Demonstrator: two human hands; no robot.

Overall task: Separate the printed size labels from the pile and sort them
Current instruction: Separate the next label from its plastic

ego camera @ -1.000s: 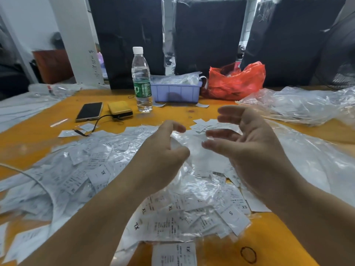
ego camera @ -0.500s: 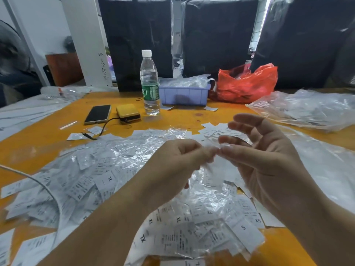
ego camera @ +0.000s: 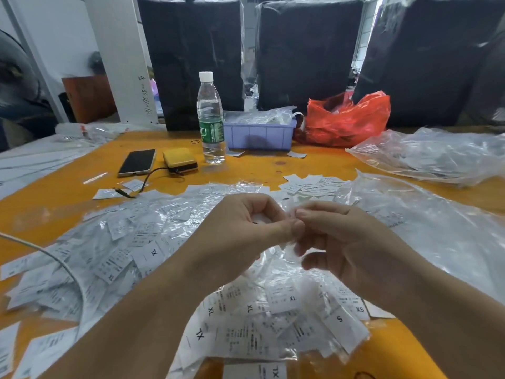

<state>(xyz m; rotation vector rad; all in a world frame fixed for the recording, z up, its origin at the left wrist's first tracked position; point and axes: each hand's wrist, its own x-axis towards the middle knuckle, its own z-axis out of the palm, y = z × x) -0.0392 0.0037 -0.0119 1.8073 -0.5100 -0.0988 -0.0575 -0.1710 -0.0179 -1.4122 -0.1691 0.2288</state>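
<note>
Mid-separation: left hand point(ego camera: 246, 228) and right hand point(ego camera: 341, 242) both pinch one small label point(ego camera: 261, 218) between fingertips, held just above the label pile point(ego camera: 246, 318) on the orange bench point(ego camera: 287, 165). Size print hidden. Next, probably: peel it free, read size, drop by the separated labels point(ego camera: 308, 184)

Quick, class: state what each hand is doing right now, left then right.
Left hand: fingers curled, pinching a small clear-wrapped label.
Right hand: fingers curled, pinching the same label.
</note>
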